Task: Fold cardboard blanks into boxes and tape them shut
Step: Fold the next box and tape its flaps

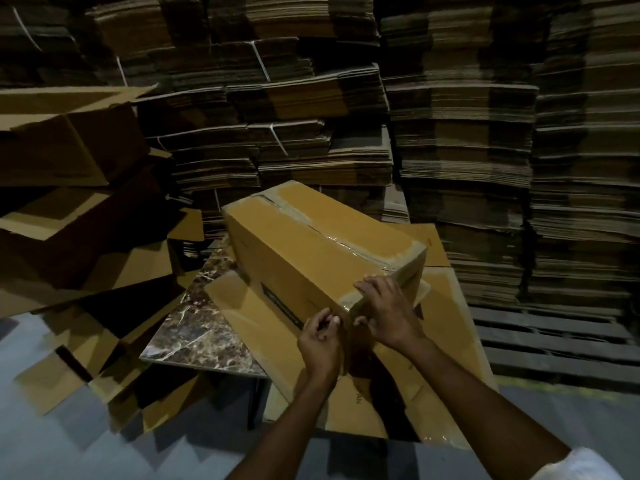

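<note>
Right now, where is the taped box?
In the head view, the taped box sits tilted at the centre, on flat cardboard blanks over the marble table, with the left hand and the right hand at its near end.

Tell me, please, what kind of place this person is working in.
Most likely a carton warehouse or packing area. Bundled stacks of flat cardboard blanks fill the background, a wooden pallet lies on the right, and folded open boxes pile up on the left near a taped box.
</note>
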Demonstrator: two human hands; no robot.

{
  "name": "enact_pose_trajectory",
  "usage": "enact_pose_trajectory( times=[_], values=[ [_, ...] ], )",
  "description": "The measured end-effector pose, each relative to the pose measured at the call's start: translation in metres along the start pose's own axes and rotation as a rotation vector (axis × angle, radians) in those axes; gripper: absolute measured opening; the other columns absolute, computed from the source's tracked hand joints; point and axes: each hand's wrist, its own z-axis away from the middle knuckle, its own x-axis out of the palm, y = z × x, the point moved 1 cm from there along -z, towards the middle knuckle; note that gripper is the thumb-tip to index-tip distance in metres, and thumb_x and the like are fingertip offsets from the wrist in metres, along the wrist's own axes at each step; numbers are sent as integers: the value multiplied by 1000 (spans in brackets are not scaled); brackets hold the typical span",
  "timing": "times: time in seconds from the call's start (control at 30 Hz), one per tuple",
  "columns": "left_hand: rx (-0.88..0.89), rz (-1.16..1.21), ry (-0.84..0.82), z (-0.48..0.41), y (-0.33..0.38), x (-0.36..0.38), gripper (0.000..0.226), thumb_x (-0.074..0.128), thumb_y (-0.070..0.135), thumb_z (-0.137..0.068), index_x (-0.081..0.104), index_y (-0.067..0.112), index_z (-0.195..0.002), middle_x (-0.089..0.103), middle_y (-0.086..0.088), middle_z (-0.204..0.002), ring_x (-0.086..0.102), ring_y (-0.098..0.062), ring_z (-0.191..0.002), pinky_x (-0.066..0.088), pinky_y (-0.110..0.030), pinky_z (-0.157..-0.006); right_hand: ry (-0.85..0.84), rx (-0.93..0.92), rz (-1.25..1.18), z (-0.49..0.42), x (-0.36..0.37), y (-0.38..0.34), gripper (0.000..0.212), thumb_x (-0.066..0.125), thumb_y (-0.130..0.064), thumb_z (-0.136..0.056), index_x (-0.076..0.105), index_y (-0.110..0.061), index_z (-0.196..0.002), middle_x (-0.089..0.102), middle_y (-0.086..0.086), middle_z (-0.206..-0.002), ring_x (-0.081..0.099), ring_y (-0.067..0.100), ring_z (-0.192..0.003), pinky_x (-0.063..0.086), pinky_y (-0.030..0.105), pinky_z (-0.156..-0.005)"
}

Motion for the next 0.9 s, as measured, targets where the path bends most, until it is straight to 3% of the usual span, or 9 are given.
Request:
enact_pose_trajectory(
  times=[0.17,0.33,0.53,0.7,0.83,0.9],
  values=[
    [6,3,-10,-7,-2,-8,19,69,7,-94,73,5,-113,68,-5,-111,66,0,-97,53,-12,-75,68,25,3,-4,10,-11,77,86,-41,-74,51,-21,-139,51,5,-131,43,25,-125,39,43,-111],
    [-37,-12,-32,-16,-2,-9,14,67,12,-97,71,17,-109,69,-3,-111,66,-11,-102,58,-22,-81,85,59,0,-8,11,-15,76,87,-43,-72,52,-21,-137,52,5,-129,40,23,-121,40,40,-106],
    [-176,2,74,-22,1,4,10,65,9,-97,71,16,-102,72,-2,-97,68,-16,-92,59,-34,-82,90,109,-15,-9,15,-18,77,90,-38,-69,54,-22,-136,52,5,-129,38,22,-122,42,42,-103],
    [-197,-53,142,-22,6,12,10,62,8,-98,70,13,-95,70,-2,-89,67,-19,-85,54,-33,-76,83,142,-4,-9,14,-23,76,89,-37,-72,54,-21,-138,51,5,-132,34,20,-124,38,40,-106],
    [-240,-74,178,-24,13,18,13,59,6,-99,68,13,-92,64,6,-81,59,-7,-75,45,-27,-73,75,141,12,-8,13,-25,77,88,-36,-73,52,-22,-139,49,4,-133,36,21,-125,38,40,-106],
    [-252,-101,186,-24,15,20,14,59,7,-99,68,12,-89,66,2,-82,60,-13,-77,42,-26,-72,74,143,17,-7,13,-26,77,88,-35,-72,52,-22,-139,48,3,-133,37,21,-124,39,39,-105]
  ],
)
